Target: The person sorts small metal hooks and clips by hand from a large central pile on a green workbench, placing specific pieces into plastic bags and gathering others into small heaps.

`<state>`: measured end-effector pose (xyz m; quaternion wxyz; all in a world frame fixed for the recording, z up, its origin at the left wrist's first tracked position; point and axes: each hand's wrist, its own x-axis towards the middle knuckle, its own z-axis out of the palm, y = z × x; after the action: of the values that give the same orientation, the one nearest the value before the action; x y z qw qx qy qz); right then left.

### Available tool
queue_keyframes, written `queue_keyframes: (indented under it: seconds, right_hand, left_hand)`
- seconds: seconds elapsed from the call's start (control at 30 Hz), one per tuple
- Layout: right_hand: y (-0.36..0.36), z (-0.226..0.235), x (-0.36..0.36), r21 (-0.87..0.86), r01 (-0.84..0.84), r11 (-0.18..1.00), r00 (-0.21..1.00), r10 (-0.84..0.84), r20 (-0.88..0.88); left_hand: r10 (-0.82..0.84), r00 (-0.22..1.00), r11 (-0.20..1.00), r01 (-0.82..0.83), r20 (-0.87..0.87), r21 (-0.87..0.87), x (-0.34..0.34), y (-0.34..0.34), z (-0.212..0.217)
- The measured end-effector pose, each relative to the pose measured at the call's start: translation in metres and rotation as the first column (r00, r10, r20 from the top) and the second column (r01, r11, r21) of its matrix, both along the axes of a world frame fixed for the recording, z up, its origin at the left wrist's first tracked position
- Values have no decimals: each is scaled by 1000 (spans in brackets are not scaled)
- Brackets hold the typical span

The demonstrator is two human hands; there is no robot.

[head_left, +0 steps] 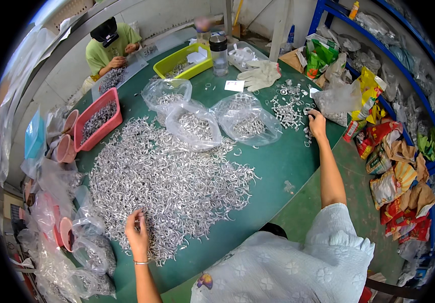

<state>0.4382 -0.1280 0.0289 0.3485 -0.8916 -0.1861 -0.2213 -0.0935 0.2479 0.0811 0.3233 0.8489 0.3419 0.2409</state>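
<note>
A broad heap of small curved silvery metal pieces [172,177] covers the left and middle of the green table [278,177]. At the heap's near edge is my left hand [137,233], its fingers curled together among the pieces; what they hold is too small to name. My right hand [318,124] reaches to the table's right side, fingers pinched beside a smaller group of silvery metal pieces [287,115]. Something small and dark shows at its fingertips. Between the hands, beyond the heap, clear plastic bags [193,126] stand open with metal pieces inside.
A pink basin [117,120] and a yellow-green basin [208,62] hold more pieces. Near them are a lidded bottle [220,55] and a work glove [259,74]. A co-worker [96,55] sits at the far left. Bags fill the blue shelving [409,96] at right.
</note>
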Motion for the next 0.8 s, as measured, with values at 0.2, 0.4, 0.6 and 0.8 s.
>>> queue_keyframes:
  seconds: [0.2,0.4,0.6,0.8]
  right_hand:
    - [64,62,-62,198,-180,964,982,163,98]
    - [190,122,-207,217,-771,599,603,796,-54]
    - [335,72,-294,-11,-1000,-5,-2,958,-286]
    - [399,31,-307,-242,-962,128,187,953,-238]
  left_hand:
    - [66,997,950,-49,-46,308,-28,27,-4]
    - [121,981,886,-39,-149,463,-1,65,-7]
    - [-8,945,919,135,-326,369,10,82,-17]
    - [-24,930,889,188,-367,417,2,80,-19]
